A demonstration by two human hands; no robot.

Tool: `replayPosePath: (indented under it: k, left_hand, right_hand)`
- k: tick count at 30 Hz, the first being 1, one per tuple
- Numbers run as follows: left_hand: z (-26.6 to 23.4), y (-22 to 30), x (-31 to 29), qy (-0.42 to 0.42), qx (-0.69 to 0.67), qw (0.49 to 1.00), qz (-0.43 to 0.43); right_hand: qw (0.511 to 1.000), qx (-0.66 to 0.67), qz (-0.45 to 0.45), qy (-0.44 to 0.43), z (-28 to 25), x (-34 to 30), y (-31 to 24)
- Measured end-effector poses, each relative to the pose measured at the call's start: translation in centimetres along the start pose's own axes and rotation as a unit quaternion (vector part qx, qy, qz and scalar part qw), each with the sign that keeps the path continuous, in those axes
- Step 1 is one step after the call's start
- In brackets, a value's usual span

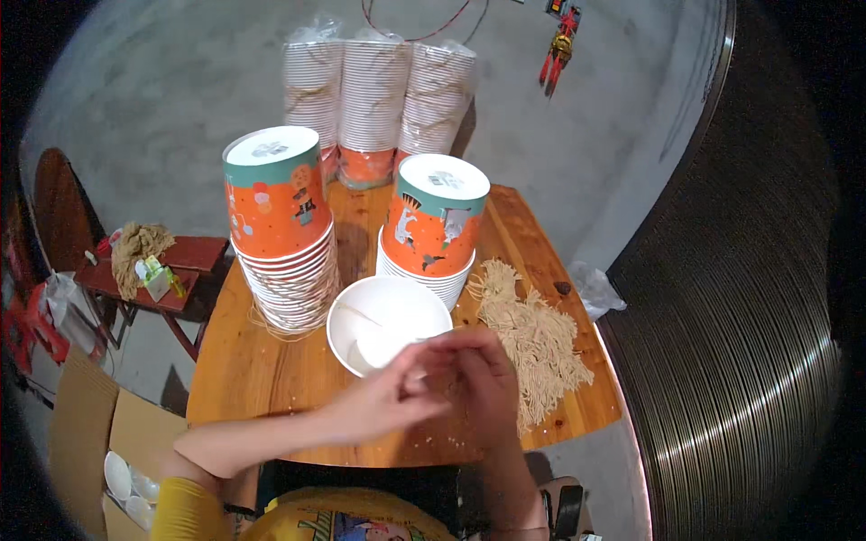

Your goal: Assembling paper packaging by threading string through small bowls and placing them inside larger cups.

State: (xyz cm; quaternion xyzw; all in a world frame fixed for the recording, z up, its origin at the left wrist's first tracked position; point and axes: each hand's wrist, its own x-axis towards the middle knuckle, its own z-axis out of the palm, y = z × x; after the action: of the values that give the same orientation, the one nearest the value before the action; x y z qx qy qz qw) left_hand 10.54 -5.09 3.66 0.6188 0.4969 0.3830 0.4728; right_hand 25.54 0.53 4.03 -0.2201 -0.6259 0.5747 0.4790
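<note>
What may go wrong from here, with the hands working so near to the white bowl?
The left hand is close to the bowl; a bump might push it against the right stack. The string pile lies near the edge of the table, so strands might slip off. Loose loops around the left stack might catch.

Looks forward and steeply down from the person's head, upright and unmirrored, through a wide fisheye lens. Takes in the left hand (pixel 403 389) and right hand (pixel 488 371) close up, below centre, over the wooden tabletop (pixel 280 370). Reaches the grey floor (pixel 212 108) beyond; bends the ribbed metal shutter (pixel 731 361) at right.
</note>
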Motion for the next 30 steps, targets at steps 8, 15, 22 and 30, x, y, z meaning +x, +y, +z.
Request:
replayPosePath:
  k: [8,15,22,30]
  left_hand:
    - [0.7,-3.0,0.2,-0.011,-0.070,0.997,0.002]
    - [-2.3,0.3,1.5,0.027,0.326,0.939,0.107]
    - [-2.3,1.5,3.2,-0.003,0.428,0.901,0.077]
    - [-2.1,2.1,3.6,0.023,0.520,0.845,0.122]
  right_hand:
    - [0.997,-0.003,-0.064,0.052,-2.3,1.2,3.1]
    - [0.846,-0.461,-0.266,0.015,-5.1,1.4,4.5]
    - [0.987,-0.119,0.089,-0.068,-4.1,0.4,4.9]
    - [1.000,-0.008,-0.027,-0.003,-3.1,1.4,4.7]
